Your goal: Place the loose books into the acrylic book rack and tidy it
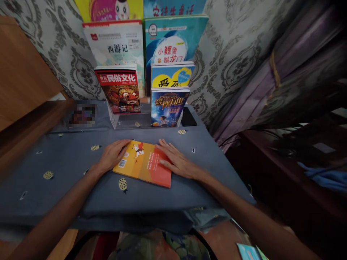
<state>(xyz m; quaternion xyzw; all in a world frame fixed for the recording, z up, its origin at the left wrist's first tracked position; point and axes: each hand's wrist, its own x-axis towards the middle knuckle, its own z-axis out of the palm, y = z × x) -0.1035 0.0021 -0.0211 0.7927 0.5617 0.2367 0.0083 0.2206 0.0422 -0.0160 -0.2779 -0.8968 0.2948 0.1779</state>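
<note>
A thin book (146, 164) with a yellow-to-red cover lies flat on the cloth-covered table, slightly turned. A barcode and a white horse drawing show on its cover. At its left edge rests my left hand (115, 154), fingers stretched along the upper left corner and thumb mostly hidden. My right hand (177, 160) lies flat over the red right end, with its fingers spread and touching the cover. Behind the book stands a clear tiered display rack (131, 122). Its lower tier holds a red folk-culture book (121, 92) and a blue book (168, 108).
Higher in the rack stand a white book (116, 43), a teal book (176, 36) and several others. A black phone-like slab (189, 117) lies right of the rack. Patterned curtains (230, 47) hang behind. A wooden panel (24, 72) borders the left, and dark red furniture (260, 169) the right.
</note>
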